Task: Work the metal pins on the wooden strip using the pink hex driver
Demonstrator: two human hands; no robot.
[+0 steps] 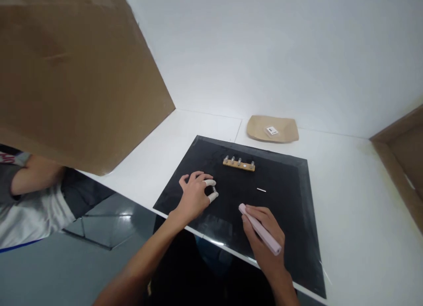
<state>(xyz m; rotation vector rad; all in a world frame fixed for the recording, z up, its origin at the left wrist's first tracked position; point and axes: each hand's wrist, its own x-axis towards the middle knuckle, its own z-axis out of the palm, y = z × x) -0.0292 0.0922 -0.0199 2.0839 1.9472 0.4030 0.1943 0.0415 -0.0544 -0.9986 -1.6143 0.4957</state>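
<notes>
My left hand (pixel 195 195) rests on the black mat (pixel 287 178), with pale covers on thumb and index finger. Those two fingertips hold a small clear piece (pixel 214 189), too small to make out well. In my right hand (pixel 267 235) is a pale pink pen-shaped tool (pixel 262 231), its narrow end pointing up and left over the mat. Farther back on the mat lies a wooden strip (pixel 238 165) bearing several small clear pieces, with a gap showing a white spot. A thin silver rod (pixel 261 190) lies between the strip and my right hand.
Behind the mat sits a brown paper tray (pixel 287 130) with a small white labelled item (pixel 272 130) in it. A large cardboard panel (pixel 82 76) stands at the left, with a person's arm (pixel 36 173) beyond it. Another cardboard piece (pixel 403 165) is at the right.
</notes>
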